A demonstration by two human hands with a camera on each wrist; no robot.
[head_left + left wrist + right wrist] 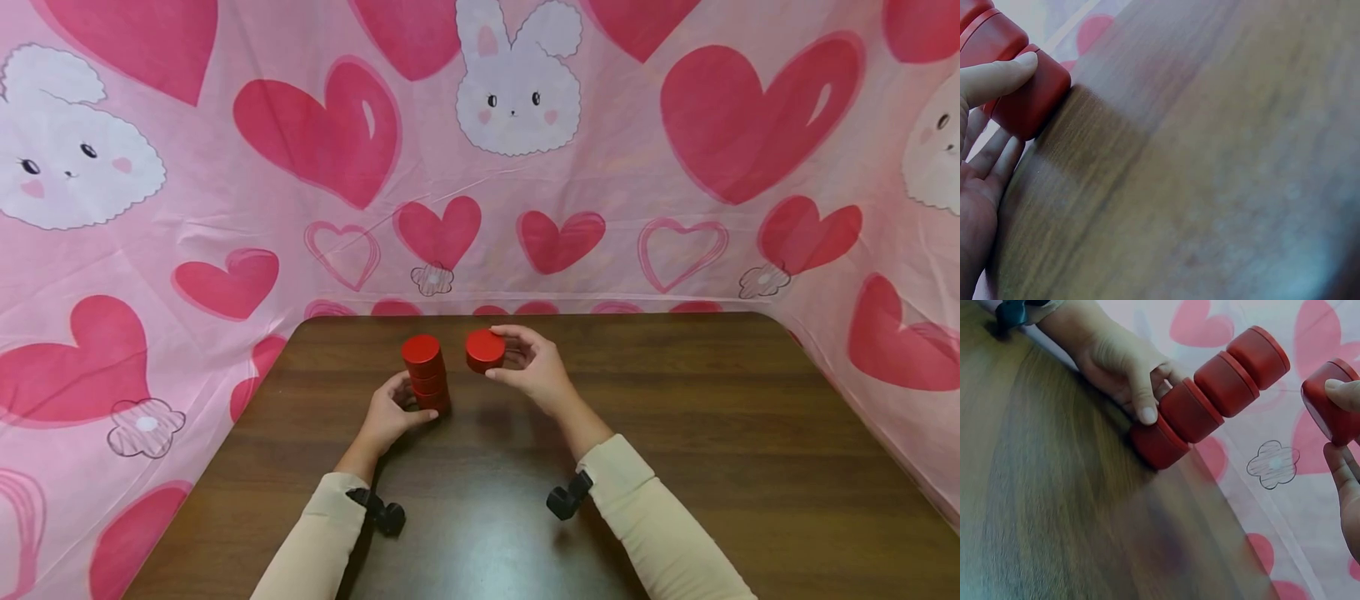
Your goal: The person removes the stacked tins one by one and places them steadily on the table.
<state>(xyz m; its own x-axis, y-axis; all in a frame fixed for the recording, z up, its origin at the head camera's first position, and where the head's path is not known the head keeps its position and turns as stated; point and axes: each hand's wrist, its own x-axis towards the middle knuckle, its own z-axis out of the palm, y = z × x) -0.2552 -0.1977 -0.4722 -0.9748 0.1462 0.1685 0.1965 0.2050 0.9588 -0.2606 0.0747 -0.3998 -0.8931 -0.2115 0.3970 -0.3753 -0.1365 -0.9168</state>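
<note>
Several small round red tins stand in one stack [424,360] on the table, each with a flat lid. My left hand [387,417] holds the stack at its base, thumb on the near side of the bottom tin [1035,100] and fingers behind it. To the right of the stack's top, my right hand [538,367] pinches a single red tin [484,351] between thumb and fingers. That tin hangs in the air, apart from the stack, as the right wrist view also shows. Part of the left fingers is hidden behind the stack.
The brown wooden table [712,433] reaches to a pink cloth [495,183] printed with hearts and rabbits, which hangs behind it and at both sides. A black wrist mount [384,514] sits at the left cuff, another black mount [568,496] at the right cuff.
</note>
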